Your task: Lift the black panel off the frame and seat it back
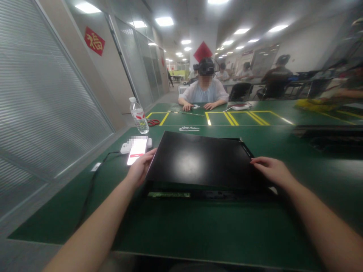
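A glossy black screen panel (195, 162) sits tilted in front of me, its left side raised. Beneath it lies a black frame (227, 195), with a green circuit strip (170, 195) showing along the near edge. My left hand (141, 169) grips the panel's left edge, fingers partly hidden behind it. At the right edge, my right hand (269, 170) pinches with thumb and fingertips. The frame's far right corner shows past the panel; most of the frame is covered.
Left of the panel are a lit phone (137, 151), a white power strip (124, 148) with a black cable, a water bottle (138, 115) and red-handled scissors (153, 122). Small pieces (189, 128) lie beyond the panel. Across the green table (198, 230) sits a person (204, 88) wearing a headset.
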A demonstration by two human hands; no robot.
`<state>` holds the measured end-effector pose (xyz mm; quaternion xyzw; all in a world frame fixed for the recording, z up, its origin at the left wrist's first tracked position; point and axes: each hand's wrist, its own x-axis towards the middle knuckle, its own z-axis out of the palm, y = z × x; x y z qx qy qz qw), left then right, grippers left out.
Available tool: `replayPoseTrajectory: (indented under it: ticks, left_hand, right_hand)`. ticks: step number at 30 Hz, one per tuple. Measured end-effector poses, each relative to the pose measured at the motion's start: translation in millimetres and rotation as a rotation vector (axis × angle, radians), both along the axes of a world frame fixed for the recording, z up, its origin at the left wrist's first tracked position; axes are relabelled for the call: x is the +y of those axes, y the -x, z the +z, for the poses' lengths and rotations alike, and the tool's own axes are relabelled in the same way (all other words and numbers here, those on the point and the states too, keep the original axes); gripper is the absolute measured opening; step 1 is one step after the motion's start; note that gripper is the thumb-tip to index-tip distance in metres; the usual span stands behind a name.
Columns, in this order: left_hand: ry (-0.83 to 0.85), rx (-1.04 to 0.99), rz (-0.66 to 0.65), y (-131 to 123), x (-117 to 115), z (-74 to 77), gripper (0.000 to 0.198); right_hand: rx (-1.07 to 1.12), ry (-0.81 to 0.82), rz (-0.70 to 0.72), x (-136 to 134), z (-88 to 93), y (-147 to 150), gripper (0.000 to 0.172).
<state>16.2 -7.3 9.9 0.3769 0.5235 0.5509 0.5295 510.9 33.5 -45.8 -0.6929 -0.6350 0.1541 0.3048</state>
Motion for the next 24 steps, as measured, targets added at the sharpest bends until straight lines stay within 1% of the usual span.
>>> replayPoseTrajectory:
  ticks: [2, 3, 7, 9, 11, 15, 17, 22, 24]
  left_hand:
    - [-0.019, 0.006, 0.002, 1.3, -1.1, -2.0, 0.058]
    - [-0.029, 0.018, -0.004, 2.6, -1.7, -3.5, 0.061]
    - [-0.061, 0.04, -0.081, 8.8, -3.8, -10.9, 0.082]
    - [-0.069, 0.031, -0.106, 10.7, -4.2, -13.9, 0.088]
    - [-0.091, 0.017, -0.1, 10.8, -4.5, -15.5, 0.089]
    - [-0.15, -0.008, -0.081, 7.4, -6.7, -13.7, 0.089]
    - [-0.165, -0.002, -0.089, 5.3, -8.1, -11.6, 0.092]
    - [-0.21, -0.007, -0.108, 3.2, -10.1, -8.5, 0.103]
    - [-0.218, -0.016, -0.125, 3.5, -10.4, -8.4, 0.108]
  right_hand:
    - [-0.001, -0.01, 0.001, -0.3, 0.5, 0.4, 0.028]
    - [0.002, -0.017, 0.005, -0.6, 0.9, 0.6, 0.028]
    - [0.017, -0.006, 0.01, -2.0, 3.7, 2.5, 0.028]
    - [0.018, 0.01, 0.003, -2.6, 4.9, 3.7, 0.028]
    - [0.024, 0.015, -0.002, -3.0, 5.5, 4.1, 0.027]
    - [0.067, 0.032, -0.038, -3.0, 3.4, 0.7, 0.03]
    - [0.103, 0.024, -0.06, -2.7, 1.4, -2.7, 0.033]
    - [0.189, -0.078, -0.164, -0.1, -1.1, -7.6, 0.044]
    - [0.243, -0.06, -0.175, 1.4, -1.7, -5.4, 0.042]
